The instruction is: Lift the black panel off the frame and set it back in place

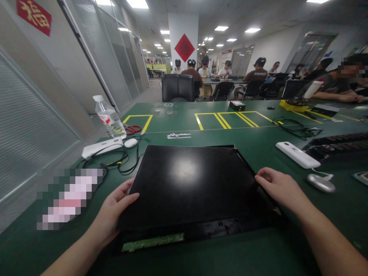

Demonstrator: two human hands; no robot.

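Note:
A black flat screen panel (pixel 186 184) lies over a black frame (pixel 221 228) on the green table. My left hand (pixel 117 203) grips the panel's left edge, thumb on top and fingers beneath or behind it. At the right edge my right hand (pixel 276 186) has thumb and forefinger pressed together by the frame's rim; the other fingers are curled. Whether it pinches the panel or the frame is too small to tell. Along the front edge, nearest to me, a green circuit board strip (pixel 152 242) shows below the panel.
Left on the green table (pixel 169 122) are a water bottle (pixel 109 118), red-handled scissors (pixel 133 129), black cables and a white device (pixel 103 147). A white power bank (pixel 297 155) and a silver mouse-shaped device (pixel 321 183) lie right. People sit at tables behind; one person leans at far right.

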